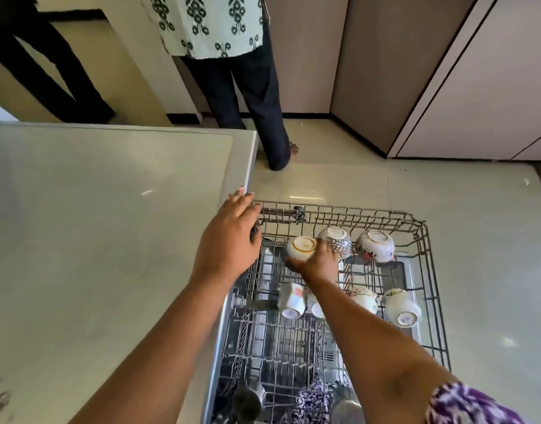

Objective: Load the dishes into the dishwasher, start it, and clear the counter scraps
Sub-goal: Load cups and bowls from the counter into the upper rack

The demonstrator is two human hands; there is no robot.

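The dishwasher's upper wire rack [428, 249] is pulled out over the floor. My right hand [319, 263] grips a small white bowl with a gold-ringed base [302, 246], upside down at the rack's far left. Beside it stand a dark-patterned bowl [339, 240] and a floral bowl [375, 244], both inverted. Nearer me lie several cups, among them a white cup [292, 299] and another [402, 307]. My left hand [229, 240] rests with fingers spread on the rack's far left corner, by the counter's edge.
A pale grey counter [104, 234] fills the left side. Another person [247, 87] stands on the tiled floor beyond the counter's corner. Beige cabinets [477, 87] line the right wall. More dishes sit in the lower rack [312, 399] near me.
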